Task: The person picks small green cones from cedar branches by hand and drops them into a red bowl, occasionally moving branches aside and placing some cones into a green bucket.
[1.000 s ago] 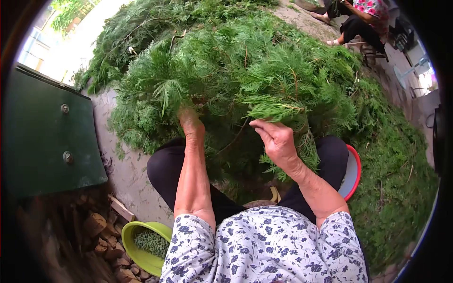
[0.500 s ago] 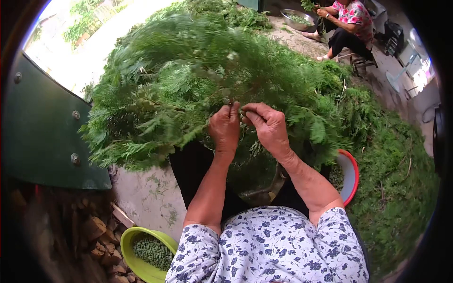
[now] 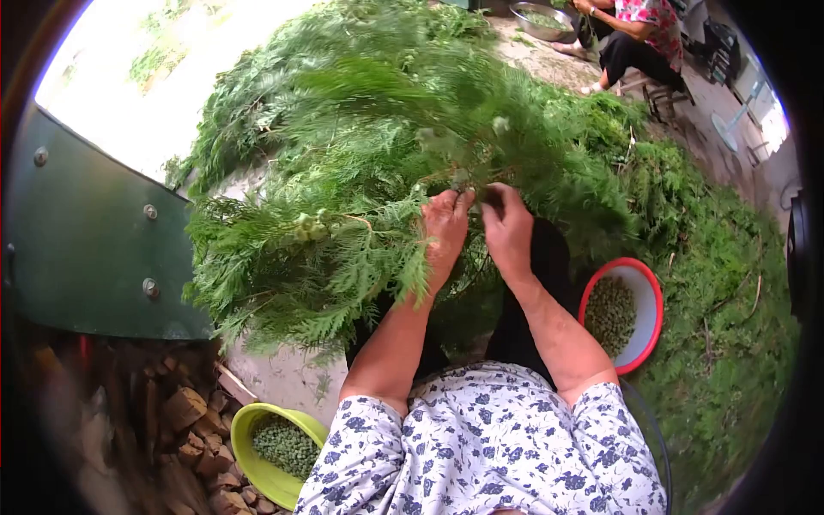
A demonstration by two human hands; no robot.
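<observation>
A large leafy green branch [image 3: 343, 232] with pale green cones spreads in front of me, its upper part blurred. My left hand [image 3: 446, 227] is closed on the branch near its cones. Close beside it on the right, my right hand [image 3: 508, 230] has its fingers bent together at the cones; what lies between the fingertips is too small to make out. A red-rimmed white basin [image 3: 654, 313] with green cones stands right of my right forearm. At the lower left is a yellow-green bowl [image 3: 249, 468] holding more cones.
Cut greenery [image 3: 721, 257] is heaped along the right and ahead. Firewood [image 3: 184, 412] lies at lower left, below a dark green metal panel [image 3: 103, 232]. At the upper right a seated person [image 3: 644, 43] has their hands near a metal bowl [image 3: 566, 34].
Both my hands have shifted slightly right, along with the branch, whose lower fronds now hang over my left forearm. More of the red-rimmed basin shows.
</observation>
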